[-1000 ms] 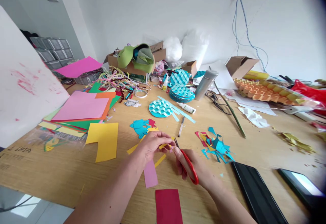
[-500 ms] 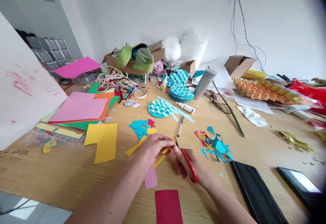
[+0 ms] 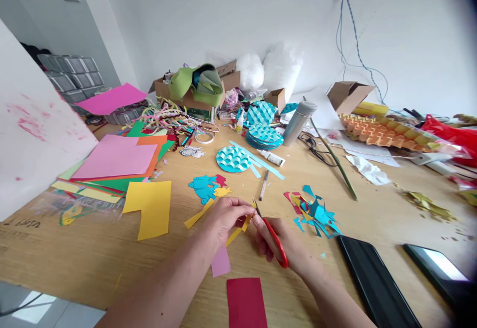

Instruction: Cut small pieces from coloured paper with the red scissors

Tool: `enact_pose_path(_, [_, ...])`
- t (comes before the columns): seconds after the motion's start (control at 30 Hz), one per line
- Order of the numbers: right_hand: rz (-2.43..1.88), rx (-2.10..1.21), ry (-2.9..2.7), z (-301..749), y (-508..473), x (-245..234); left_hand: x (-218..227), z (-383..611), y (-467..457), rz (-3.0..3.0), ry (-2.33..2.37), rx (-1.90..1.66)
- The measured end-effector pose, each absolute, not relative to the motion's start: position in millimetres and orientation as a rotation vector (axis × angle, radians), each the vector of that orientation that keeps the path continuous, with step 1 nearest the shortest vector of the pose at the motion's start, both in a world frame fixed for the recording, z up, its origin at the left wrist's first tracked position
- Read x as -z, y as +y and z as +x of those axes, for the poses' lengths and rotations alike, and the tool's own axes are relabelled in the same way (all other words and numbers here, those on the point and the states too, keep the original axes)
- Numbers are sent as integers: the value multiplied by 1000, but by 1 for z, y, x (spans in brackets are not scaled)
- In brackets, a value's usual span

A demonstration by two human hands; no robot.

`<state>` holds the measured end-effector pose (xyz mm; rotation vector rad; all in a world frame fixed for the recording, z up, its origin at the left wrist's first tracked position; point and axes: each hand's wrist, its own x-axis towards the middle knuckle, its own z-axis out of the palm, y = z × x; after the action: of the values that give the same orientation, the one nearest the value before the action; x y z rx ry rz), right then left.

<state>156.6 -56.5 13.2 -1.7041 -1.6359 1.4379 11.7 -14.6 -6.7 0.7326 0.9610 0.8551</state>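
Note:
Between the fingers of my left hand point(image 3: 228, 217) is a small piece of yellow paper point(image 3: 246, 223), pinched at the scissor blades. My right hand point(image 3: 275, 236) is closed around red-handled scissors point(image 3: 278, 245), whose blades point up and away by the left fingertips. Under my hands lie a yellow paper strip point(image 3: 233, 237) and a pink paper piece point(image 3: 221, 261). Closer to me is a dark red paper rectangle point(image 3: 247, 302). Just beyond the left hand rest blue paper fish point(image 3: 203, 188), a yellow fish point(image 3: 222, 191) and a red one point(image 3: 221, 180).
Paper scraps point(image 3: 316, 212) lie right of my hands, with a black phone point(image 3: 376, 281) nearer. Cut yellow paper point(image 3: 152, 208) and stacked coloured sheets point(image 3: 114, 156) are at left. Farther back are a pen point(image 3: 264, 186), a scalloped blue disc point(image 3: 234, 159) and a silver bottle point(image 3: 299, 123).
The yellow paper piece has turned in my left fingers and now hangs lower beside the scissor blades. Both hands stay in nearly the same place.

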Motion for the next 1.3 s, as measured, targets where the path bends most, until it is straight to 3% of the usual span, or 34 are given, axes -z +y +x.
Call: enact_pose_path(1.3, [-1753, -1361, -1710, 157, -57, -15, 0, 10, -15, 767, 999, -868])
